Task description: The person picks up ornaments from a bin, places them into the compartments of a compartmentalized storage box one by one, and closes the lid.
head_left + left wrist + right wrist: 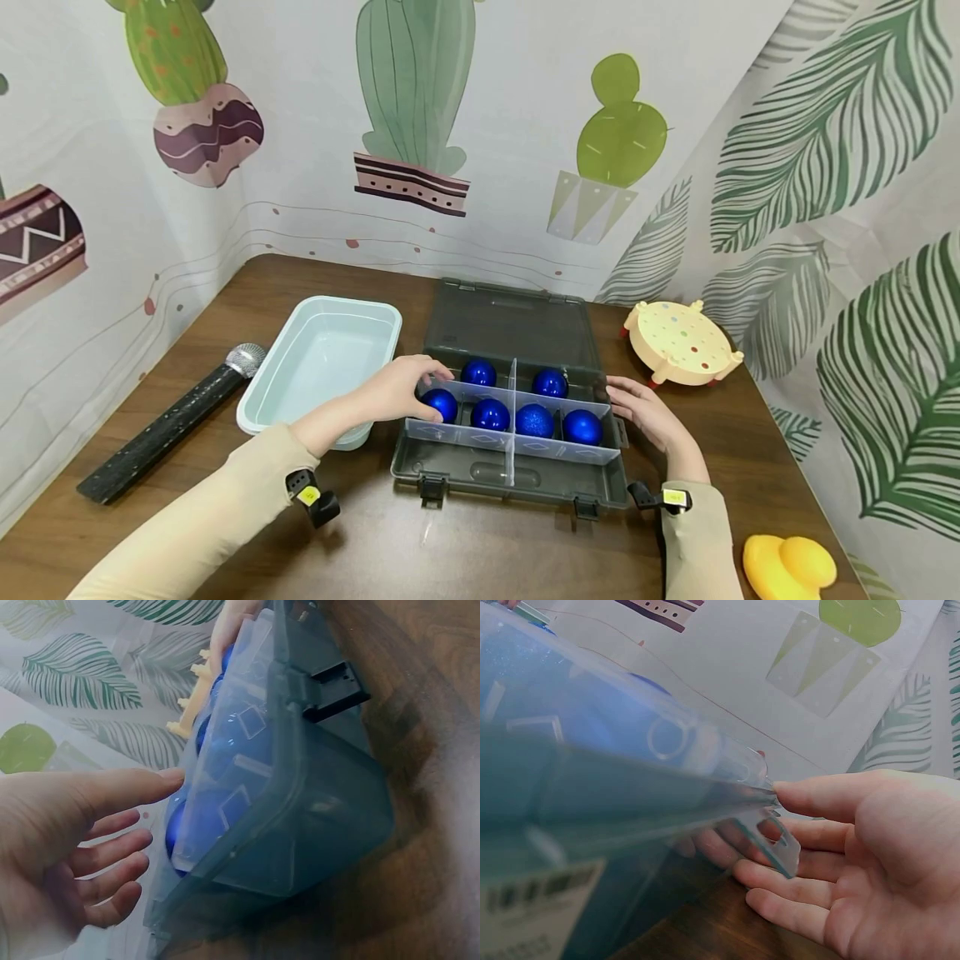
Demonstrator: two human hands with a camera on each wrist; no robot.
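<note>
A dark translucent divided box (558,479) stands with its lid (510,325) folded back. Several shiny blue balls (491,415) sit in its middle and rear rows; the front row holds none. Over the leftmost ball (442,404), my left hand (393,390) reaches from the left with thumb and fingers spread apart. The left wrist view shows this hand (64,847) beside the box, its fingers loosely bent. At the box's right end is my right hand (648,417). In the right wrist view its thumb (817,796) touches the rim, with relaxed fingers beside the side tab (780,847).
A pale blue plastic basin (322,367) stands left of the box, and a black microphone (172,421) lies farther left. A cream round toy with short legs (682,342) is at the back right. A yellow rubber duck (787,567) sits near the front right.
</note>
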